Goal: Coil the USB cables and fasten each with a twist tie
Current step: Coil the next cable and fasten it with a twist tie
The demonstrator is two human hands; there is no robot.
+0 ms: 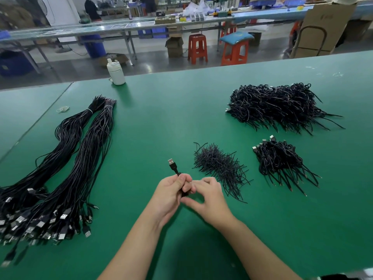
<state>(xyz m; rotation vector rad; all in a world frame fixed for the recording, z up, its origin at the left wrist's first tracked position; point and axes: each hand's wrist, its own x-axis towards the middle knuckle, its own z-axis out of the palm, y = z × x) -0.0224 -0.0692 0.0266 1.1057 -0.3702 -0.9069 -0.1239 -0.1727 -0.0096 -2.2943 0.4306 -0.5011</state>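
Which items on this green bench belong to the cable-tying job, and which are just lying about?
Job:
coiled cable gripped by left hand
right hand
twist ties
uncoiled cable bundles
finished coils: small pile, large pile

Lying about:
white bottle
rubber bands

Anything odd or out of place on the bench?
Nothing damaged or spilled. Only strays: a loose rubber band lies alone beside the long cable bundles, and a white bottle stands at the far table edge.

Green table (161,118), all cables (66,158) and twist ties (220,166) black, silver USB plugs (60,216), white bottle (116,72), 2 orange-red stools (197,48).
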